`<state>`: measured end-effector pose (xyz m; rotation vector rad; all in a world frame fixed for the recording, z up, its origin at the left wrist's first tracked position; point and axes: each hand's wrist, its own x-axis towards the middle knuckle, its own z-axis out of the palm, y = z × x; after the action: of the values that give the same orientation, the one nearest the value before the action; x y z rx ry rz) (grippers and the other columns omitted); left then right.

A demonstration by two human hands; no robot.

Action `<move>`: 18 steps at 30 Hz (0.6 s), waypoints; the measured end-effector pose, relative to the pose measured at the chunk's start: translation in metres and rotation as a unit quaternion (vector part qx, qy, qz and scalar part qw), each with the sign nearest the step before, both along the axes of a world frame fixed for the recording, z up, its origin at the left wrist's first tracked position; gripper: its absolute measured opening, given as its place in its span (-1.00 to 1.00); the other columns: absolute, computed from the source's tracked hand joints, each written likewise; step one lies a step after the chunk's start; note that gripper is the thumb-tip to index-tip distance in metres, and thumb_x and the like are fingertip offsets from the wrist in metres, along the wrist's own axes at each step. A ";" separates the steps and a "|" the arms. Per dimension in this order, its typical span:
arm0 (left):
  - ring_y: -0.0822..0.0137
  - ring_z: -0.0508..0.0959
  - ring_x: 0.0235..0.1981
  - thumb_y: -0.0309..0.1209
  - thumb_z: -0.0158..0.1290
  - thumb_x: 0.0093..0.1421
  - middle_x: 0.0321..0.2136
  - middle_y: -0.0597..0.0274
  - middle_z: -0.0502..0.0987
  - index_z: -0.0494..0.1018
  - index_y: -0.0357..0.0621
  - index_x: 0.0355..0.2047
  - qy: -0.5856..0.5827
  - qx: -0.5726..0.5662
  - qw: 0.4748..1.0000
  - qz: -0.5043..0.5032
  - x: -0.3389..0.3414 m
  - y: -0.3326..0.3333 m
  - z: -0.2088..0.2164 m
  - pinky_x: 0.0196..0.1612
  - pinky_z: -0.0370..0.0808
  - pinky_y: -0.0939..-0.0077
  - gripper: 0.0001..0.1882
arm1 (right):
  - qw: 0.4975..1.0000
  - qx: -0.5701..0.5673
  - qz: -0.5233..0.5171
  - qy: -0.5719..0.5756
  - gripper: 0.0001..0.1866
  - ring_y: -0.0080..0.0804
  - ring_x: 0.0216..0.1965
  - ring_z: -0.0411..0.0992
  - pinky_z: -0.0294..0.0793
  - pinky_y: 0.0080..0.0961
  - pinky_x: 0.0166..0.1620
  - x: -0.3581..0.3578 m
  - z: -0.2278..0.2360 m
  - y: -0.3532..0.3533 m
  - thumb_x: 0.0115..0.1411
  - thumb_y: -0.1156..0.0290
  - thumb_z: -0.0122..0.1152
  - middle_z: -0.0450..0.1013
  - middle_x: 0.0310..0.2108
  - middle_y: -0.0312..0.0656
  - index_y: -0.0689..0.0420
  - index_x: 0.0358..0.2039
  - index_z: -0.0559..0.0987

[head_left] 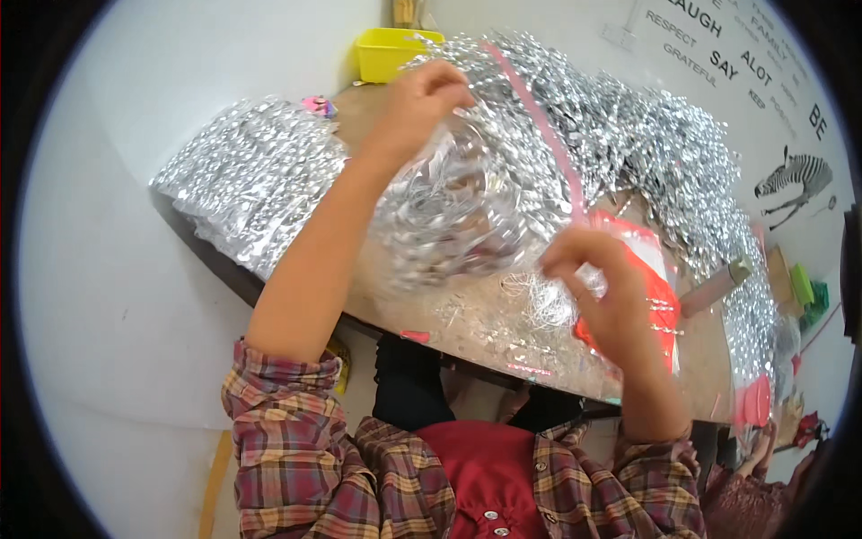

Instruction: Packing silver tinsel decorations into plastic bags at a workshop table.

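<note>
My left hand [433, 97] is raised over the table with its fingers curled into a pinch. A blurred bundle of shiny silver strands [449, 211] hangs just below it and seems held by the fingertips. My right hand [603, 286] is lower and to the right, thumb and fingertips drawn together; what they hold, if anything, is too small to make out. A pink ribbon strip [541, 121] slants down across the silver heap, and its lower end reaches the right hand. Fine loose silver threads [549, 301] lie beside that hand.
Heaps of silver tinsel cover the left [256, 171] and the back right [620, 117] of the brown table [449, 314]. A yellow bin [382, 56] stands at the back. Right of my right hand are a red packet [663, 301] and a tube-like object [714, 287]. Another person's hand [761, 446] shows at lower right.
</note>
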<state>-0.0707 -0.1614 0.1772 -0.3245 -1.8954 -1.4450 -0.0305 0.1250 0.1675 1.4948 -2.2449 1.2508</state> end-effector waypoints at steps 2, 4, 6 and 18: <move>0.33 0.55 -0.41 -0.34 0.10 0.09 -0.49 0.21 0.58 0.52 -0.10 -0.41 -0.054 -0.155 0.986 0.020 -0.029 0.028 -0.018 -0.31 0.46 0.44 -0.88 | 0.992 0.045 0.061 -0.106 -0.66 -0.35 -0.13 0.47 0.42 -0.44 -0.03 0.018 -0.045 0.008 0.08 0.68 0.16 0.48 -0.21 -0.16 0.19 -0.10 0.46; 0.19 0.55 -0.42 -0.29 0.12 0.05 -0.49 0.14 0.57 0.55 0.01 -0.38 -0.083 -0.325 0.942 0.010 -0.051 0.056 -0.060 -0.32 0.46 0.33 -0.86 | 0.981 0.064 0.111 -0.143 -0.61 -0.24 -0.04 0.43 0.39 -0.35 0.03 0.029 -0.093 0.007 0.13 0.54 0.16 0.46 -0.13 -0.10 0.18 0.01 0.42; 0.13 0.53 -0.39 -0.36 0.12 -0.02 -0.48 0.15 0.55 0.56 -0.02 -0.38 -0.150 -0.447 0.881 -0.038 -0.054 0.095 -0.107 -0.26 0.44 0.28 -0.84 | 0.961 0.091 0.108 -0.237 -0.58 -0.19 0.01 0.40 0.37 -0.32 0.05 0.039 -0.162 0.005 0.18 0.47 0.13 0.38 0.02 -0.04 0.15 0.07 0.39; 0.18 0.53 -0.25 -0.48 0.14 0.06 -0.29 0.07 0.51 0.42 -0.24 -0.23 -0.203 -0.159 0.940 0.226 0.150 0.102 -0.194 -0.14 0.43 0.36 -0.75 | 0.958 0.071 0.207 -0.185 -0.75 -0.43 -0.19 0.48 0.47 -0.52 -0.10 0.031 -0.208 0.047 0.22 0.47 0.09 0.41 0.01 -0.08 0.16 -0.08 0.52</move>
<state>0.0792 -0.0597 -0.0166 0.2761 -2.3442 -0.9418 0.0006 0.1718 -0.0405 2.0092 -2.3613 1.6339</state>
